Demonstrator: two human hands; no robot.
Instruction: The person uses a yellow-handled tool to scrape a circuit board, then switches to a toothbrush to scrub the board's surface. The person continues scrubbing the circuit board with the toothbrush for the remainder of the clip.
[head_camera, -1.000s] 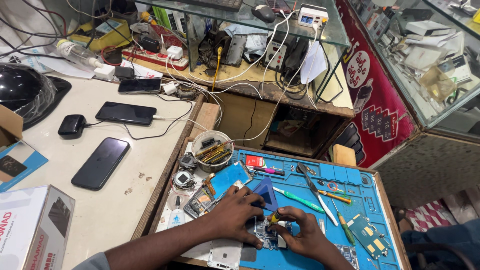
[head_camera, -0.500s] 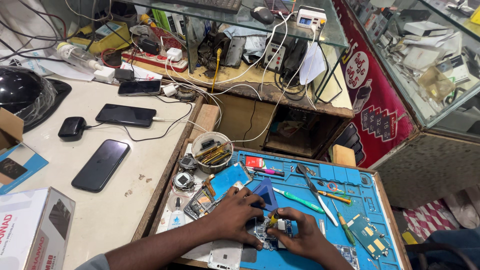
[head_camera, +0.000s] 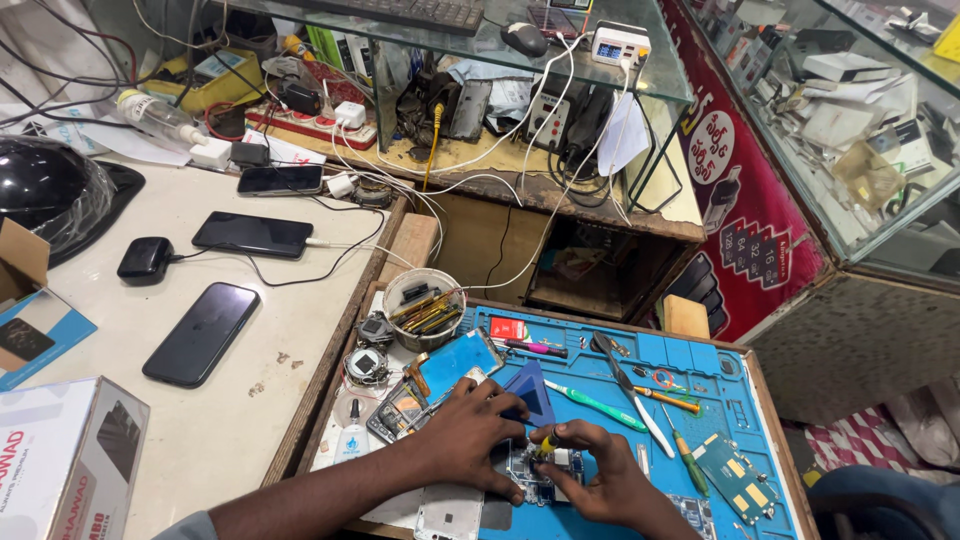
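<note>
1. Spreading under both hands, the blue repair mat (head_camera: 760, 400) is the widest thing here; it runs out ahead of the fingertips and far off to the right of them.
2. Well off to the left of the left fingers, on the pale counter (head_camera: 230, 440), a dark phone (head_camera: 201, 333) lies face up, with a second black phone (head_camera: 252, 234) farther away on a cable.
3. Ahead of the left knuckles and a little to their left stands a round tub of small tools (head_camera: 425, 307).
4. Just ahead of the left fingers lies a blue phone screen panel (head_camera: 460, 362), with a dark blue triangular pry pick (head_camera: 530, 392) touching or nearly touching the fingertips.
5. The left hand (head_camera: 468, 440) lies flat, fingers spread and pressing down on the opened phone (head_camera: 540, 472), which sits directly under and between the fingertips of both hands.
6. The right hand (head_camera: 605, 480) has its thumb and forefinger pinched shut on a small yellow-handled screwdriver (head_camera: 546, 446), held close to upright over the phone's board.
7. Ahead and to the right of the right fingers lie a green-handled screwdriver (head_camera: 596, 404) and metal tweezers (head_camera: 630, 395), apart from the hand.
8. Right of the right hand rests a small green circuit board (head_camera: 733, 478).
</note>
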